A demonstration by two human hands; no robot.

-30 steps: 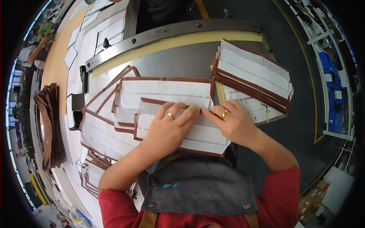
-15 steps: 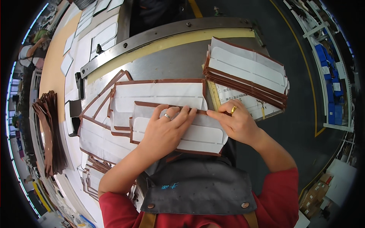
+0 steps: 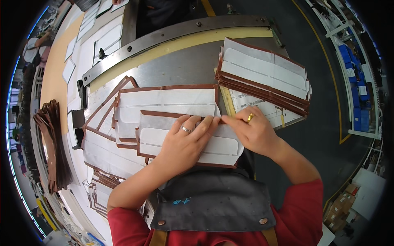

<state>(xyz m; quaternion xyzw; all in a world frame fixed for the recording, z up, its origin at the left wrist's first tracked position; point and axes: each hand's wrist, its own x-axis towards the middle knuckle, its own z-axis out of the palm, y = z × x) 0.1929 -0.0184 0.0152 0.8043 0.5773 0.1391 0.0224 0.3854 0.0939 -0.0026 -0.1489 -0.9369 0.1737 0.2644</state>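
Looks down on a dark floor at the right and a long white table at the left. Works at a metal worktop between the two, with a metal bar bolted along the far side beside a pale yellow strip. Wears a black apron over red sleeves. Has a slanted stack of brown-edged white panels at the right, partly covering a printed sheet, and more panels overlapping in a fan left of centre. Has a bundle of brown strips at the far left, well apart from the rest. Holds the nearest panel in place just beyond the apron, partly on top of the fan. Lays the left hand across it, fingers slightly spread, tips at the brown far edge; cannot tell if clamped, with the thumb hidden. Touches that edge just beside with the right index fingertip, remaining fingers of the right hand curled; cannot tell if pinched shut. Wears a gold-coloured ring on the right, a silver-coloured ring on the left.
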